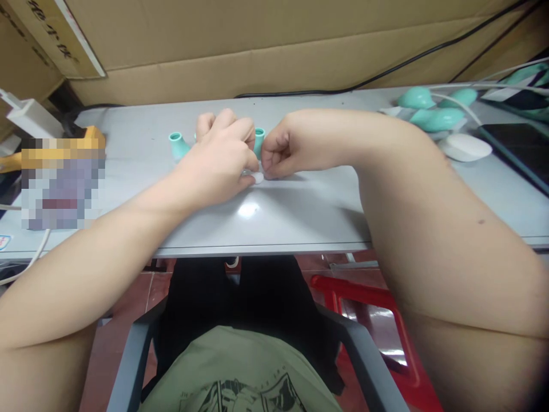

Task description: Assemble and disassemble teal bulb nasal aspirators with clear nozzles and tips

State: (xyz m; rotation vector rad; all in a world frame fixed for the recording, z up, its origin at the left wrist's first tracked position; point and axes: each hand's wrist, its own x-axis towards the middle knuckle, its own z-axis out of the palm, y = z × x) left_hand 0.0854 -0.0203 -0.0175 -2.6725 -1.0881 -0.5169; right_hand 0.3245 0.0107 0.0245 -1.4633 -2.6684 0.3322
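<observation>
Piece point(258, 178), small and white, pinched in left hand point(225, 154); right hand point(294, 144) curled beside it, grip unclear

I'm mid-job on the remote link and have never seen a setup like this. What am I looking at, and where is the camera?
There is no machine here: a person works with two bare hands. The single picture comes from a camera worn on the head, looking forward and down.

On the grey, glossy table, a hollow teal piece with a round opening stands beyond the left forearm; a similar one shows between the hands. At the far right lie rounded teal pieces, a smooth white oval object and a dark flat panel.

The left hand seems to pinch a small white piece. The right hand is curled right beside it; whether its fingers hold anything is hidden.
</observation>
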